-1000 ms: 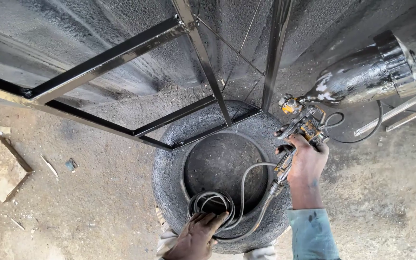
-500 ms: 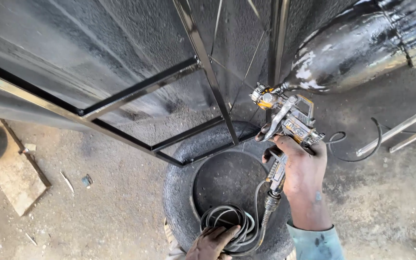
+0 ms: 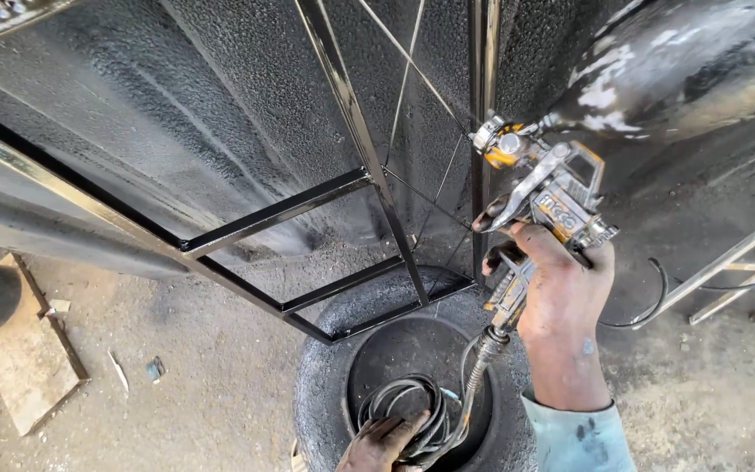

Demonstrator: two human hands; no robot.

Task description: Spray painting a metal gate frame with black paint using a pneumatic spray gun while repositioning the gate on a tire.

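Head view: black metal frame (image 3: 325,197) leans above a tyre (image 3: 325,393). Low in the tyre's hollow, the left hand (image 3: 382,441) has its grip closed on coiled hose (image 3: 412,411). Right hand (image 3: 561,284) grips the spray gun (image 3: 539,197), long axis slanting, nozzle pointing up-left at the frame's upright bar (image 3: 481,105).

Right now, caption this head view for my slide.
Right hand grips a paint-spattered metal spray gun beside a black steel frame; left hand holds coiled hose.
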